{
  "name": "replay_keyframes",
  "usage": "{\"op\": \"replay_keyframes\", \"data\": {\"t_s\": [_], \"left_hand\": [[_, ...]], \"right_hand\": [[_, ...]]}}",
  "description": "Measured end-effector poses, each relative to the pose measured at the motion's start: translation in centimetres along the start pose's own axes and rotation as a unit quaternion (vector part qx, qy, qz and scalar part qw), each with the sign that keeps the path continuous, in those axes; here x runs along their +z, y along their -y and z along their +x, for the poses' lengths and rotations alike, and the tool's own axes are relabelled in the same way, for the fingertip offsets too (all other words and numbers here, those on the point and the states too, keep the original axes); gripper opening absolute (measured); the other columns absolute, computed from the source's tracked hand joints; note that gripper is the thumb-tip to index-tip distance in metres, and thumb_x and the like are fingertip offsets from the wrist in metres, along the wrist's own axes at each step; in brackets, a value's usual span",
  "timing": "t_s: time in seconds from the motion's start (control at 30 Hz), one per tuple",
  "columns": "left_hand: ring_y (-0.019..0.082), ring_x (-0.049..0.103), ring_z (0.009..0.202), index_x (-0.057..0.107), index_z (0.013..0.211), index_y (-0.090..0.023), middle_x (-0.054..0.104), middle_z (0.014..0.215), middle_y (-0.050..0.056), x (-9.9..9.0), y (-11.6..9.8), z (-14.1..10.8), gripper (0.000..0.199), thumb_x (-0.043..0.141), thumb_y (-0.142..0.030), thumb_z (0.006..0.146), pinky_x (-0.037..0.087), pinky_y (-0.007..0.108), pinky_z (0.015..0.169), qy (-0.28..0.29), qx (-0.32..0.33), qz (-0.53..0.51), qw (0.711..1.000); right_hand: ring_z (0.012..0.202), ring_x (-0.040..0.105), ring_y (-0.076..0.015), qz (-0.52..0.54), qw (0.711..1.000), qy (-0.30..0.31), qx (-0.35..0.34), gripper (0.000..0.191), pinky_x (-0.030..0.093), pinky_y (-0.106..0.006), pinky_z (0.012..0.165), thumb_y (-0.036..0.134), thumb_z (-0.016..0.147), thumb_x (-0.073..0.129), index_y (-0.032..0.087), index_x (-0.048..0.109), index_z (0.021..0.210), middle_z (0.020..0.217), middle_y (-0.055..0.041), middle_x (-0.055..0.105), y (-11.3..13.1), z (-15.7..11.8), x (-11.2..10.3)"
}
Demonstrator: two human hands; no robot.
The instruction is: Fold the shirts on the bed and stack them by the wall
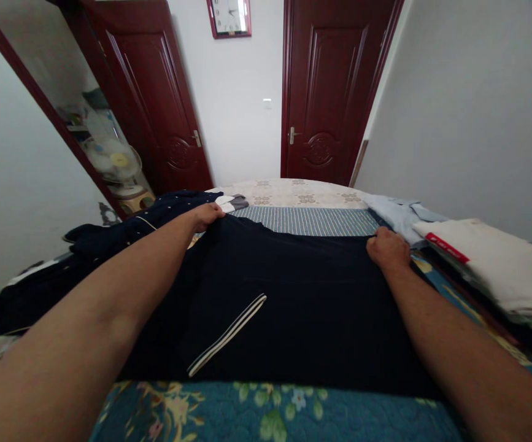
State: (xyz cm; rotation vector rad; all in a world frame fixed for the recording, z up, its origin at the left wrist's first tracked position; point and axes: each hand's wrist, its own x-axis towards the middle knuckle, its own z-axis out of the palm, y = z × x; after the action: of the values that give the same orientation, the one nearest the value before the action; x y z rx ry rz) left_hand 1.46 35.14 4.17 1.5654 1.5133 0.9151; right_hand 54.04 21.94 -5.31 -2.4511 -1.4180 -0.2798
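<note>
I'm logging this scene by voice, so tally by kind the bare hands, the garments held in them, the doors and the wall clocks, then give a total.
Hands: 2 (left hand, right hand)
Held garments: 1 (dark garment, held by both)
Doors: 2 (left door, right door)
Clocks: 1 (wall clock)
Total: 6

A room in a home: a floral quilt (275,411), a wall clock (230,17), a fan (117,161) and two panelled wooden doors (339,80) show it.
</note>
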Motion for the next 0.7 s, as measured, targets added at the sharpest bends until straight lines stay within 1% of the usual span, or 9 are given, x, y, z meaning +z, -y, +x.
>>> {"op": "replay_keyframes", "data": {"t_s": [0.07, 0.13, 0.2, 0.27, 0.33, 0.4, 0.5, 0.6, 0.7], "left_hand": [[0.015, 0.064, 0.062, 0.066, 0.094, -0.013, 0.065, 0.065, 0.0, 0.3, -0.2, -0.2, 0.015, 0.078, -0.012, 0.085, 0.057, 0.028, 0.067, 0.0, -0.033, -0.025, 0.999], [0.016, 0.066, 0.064, 0.068, 0.103, -0.014, 0.066, 0.066, -0.001, 0.5, -0.5, -0.4, 0.024, 0.078, -0.006, 0.082, 0.059, 0.031, 0.069, 0.007, -0.063, -0.047, 0.997], [0.018, 0.07, 0.068, 0.068, 0.118, -0.015, 0.069, 0.071, 0.001, 0.6, -0.8, -0.7, 0.04, 0.076, -0.002, 0.08, 0.061, 0.034, 0.072, 0.014, -0.085, -0.071, 0.994], [0.02, 0.072, 0.072, 0.064, 0.134, -0.016, 0.072, 0.076, 0.002, 0.5, -1.1, -1.1, 0.058, 0.073, 0.003, 0.079, 0.062, 0.036, 0.075, 0.017, -0.105, -0.097, 0.99], [0.02, 0.073, 0.073, 0.061, 0.141, -0.016, 0.074, 0.079, 0.004, 0.1, -1.3, -1.4, 0.067, 0.069, 0.007, 0.078, 0.062, 0.036, 0.077, 0.015, -0.117, -0.123, 0.985], [0.02, 0.073, 0.074, 0.063, 0.139, -0.015, 0.074, 0.08, 0.004, -0.4, -1.5, -1.7, 0.066, 0.069, 0.009, 0.077, 0.061, 0.036, 0.078, 0.01, -0.107, -0.141, 0.984], [0.019, 0.072, 0.075, 0.071, 0.122, -0.014, 0.074, 0.08, 0.003, -1.1, -2.1, -2.1, 0.054, 0.073, 0.007, 0.073, 0.06, 0.034, 0.078, 0.017, -0.061, -0.163, 0.985], [0.019, 0.07, 0.072, 0.073, 0.102, -0.015, 0.072, 0.077, 0.002, -1.5, -3.1, -3.1, 0.041, 0.081, 0.001, 0.066, 0.058, 0.034, 0.074, 0.023, -0.015, -0.149, 0.988], [0.019, 0.067, 0.07, 0.071, 0.093, -0.017, 0.071, 0.076, 0.001, -1.7, -4.1, -5.2, 0.037, 0.083, -0.005, 0.06, 0.055, 0.033, 0.071, 0.002, 0.051, -0.119, 0.992]], "right_hand": [[0.112, 0.068, -0.0376, -0.003, 1.0, -0.001, -0.005, 0.039, 0.054, -0.047, 0.095, 0.026, 0.096, 0.047, 0.011, 0.07, 0.124, 0.116, -0.0238, 0.073, -0.1, 0.0, 0.1], [0.114, 0.068, -0.0372, -0.008, 1.0, -0.003, -0.014, 0.038, 0.053, -0.046, 0.096, 0.025, 0.096, 0.047, 0.011, 0.07, 0.123, 0.118, -0.0234, 0.072, -0.1, -0.1, 0.1], [0.115, 0.067, -0.0367, -0.01, 1.0, -0.002, -0.02, 0.038, 0.053, -0.046, 0.097, 0.025, 0.097, 0.047, 0.011, 0.071, 0.123, 0.119, -0.0233, 0.072, -0.1, -0.2, 0.1], [0.116, 0.067, -0.0364, -0.011, 1.0, 0.001, -0.023, 0.039, 0.053, -0.046, 0.097, 0.025, 0.097, 0.046, 0.012, 0.071, 0.123, 0.12, -0.0234, 0.072, -0.2, -0.3, 0.0], [0.117, 0.067, -0.0361, -0.009, 0.999, 0.012, -0.028, 0.039, 0.053, -0.046, 0.098, 0.024, 0.097, 0.046, 0.012, 0.071, 0.124, 0.121, -0.0236, 0.072, -0.3, -0.2, -0.2], [0.116, 0.068, -0.0358, 0.0, 0.999, 0.039, -0.026, 0.04, 0.053, -0.046, 0.097, 0.024, 0.096, 0.046, 0.012, 0.071, 0.126, 0.123, -0.0234, 0.072, -0.4, 0.1, -0.8], [0.111, 0.071, -0.0351, 0.019, 0.998, 0.063, -0.012, 0.04, 0.053, -0.045, 0.094, 0.026, 0.095, 0.05, 0.014, 0.072, 0.125, 0.121, -0.022, 0.074, -1.0, 0.7, -2.5], [0.107, 0.071, -0.0331, 0.035, 0.998, 0.041, -0.015, 0.035, 0.052, -0.042, 0.092, 0.029, 0.092, 0.055, 0.017, 0.075, 0.118, 0.117, -0.0187, 0.075, -1.8, 0.6, -5.1], [0.103, 0.07, -0.0311, 0.049, 0.998, 0.013, -0.025, 0.031, 0.051, -0.04, 0.089, 0.031, 0.09, 0.057, 0.018, 0.075, 0.112, 0.112, -0.0154, 0.076, -3.0, -0.9, -7.9]]}}
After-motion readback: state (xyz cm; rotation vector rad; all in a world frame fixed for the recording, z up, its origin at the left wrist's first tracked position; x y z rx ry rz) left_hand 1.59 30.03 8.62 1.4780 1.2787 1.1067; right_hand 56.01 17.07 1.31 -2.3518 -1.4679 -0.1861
